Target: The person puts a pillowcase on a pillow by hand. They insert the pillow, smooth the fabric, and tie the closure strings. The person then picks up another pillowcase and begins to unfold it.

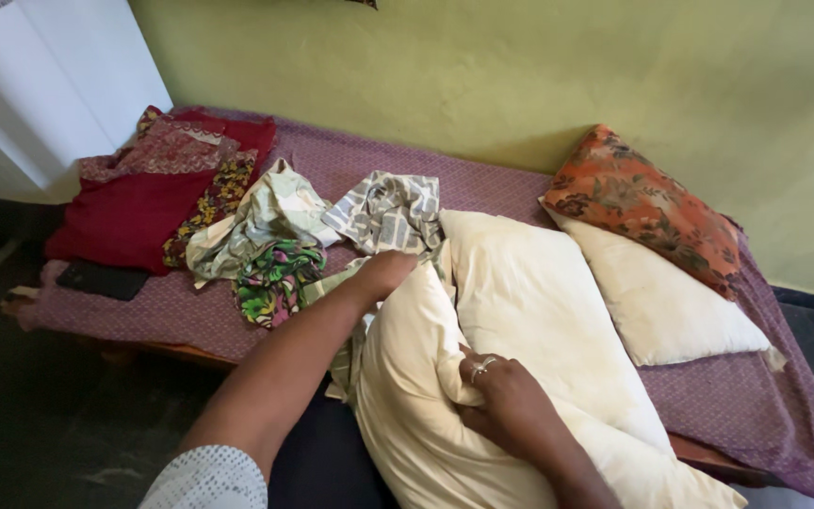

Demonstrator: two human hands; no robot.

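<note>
A cream bare pillow (426,405) stands on end at the bed's near edge. My right hand (506,401), with rings on a finger, is shut on a fold of the pillow's cloth. My left hand (383,273) reaches over the pillow's top corner, fingers curled onto a pale patterned cover (350,325) that hangs beside it; whether it grips that cover or the pillow I cannot tell. A second cream pillow (539,302) lies flat just behind.
A purple patterned sheet (482,188) covers the bed. Loose clothes lie at the left: grey-striped cloth (388,212), green floral cloth (275,278), red garments (143,203). An orange floral pillow (643,203) rests on a white pillow (661,306). White cabinet (49,85) far left.
</note>
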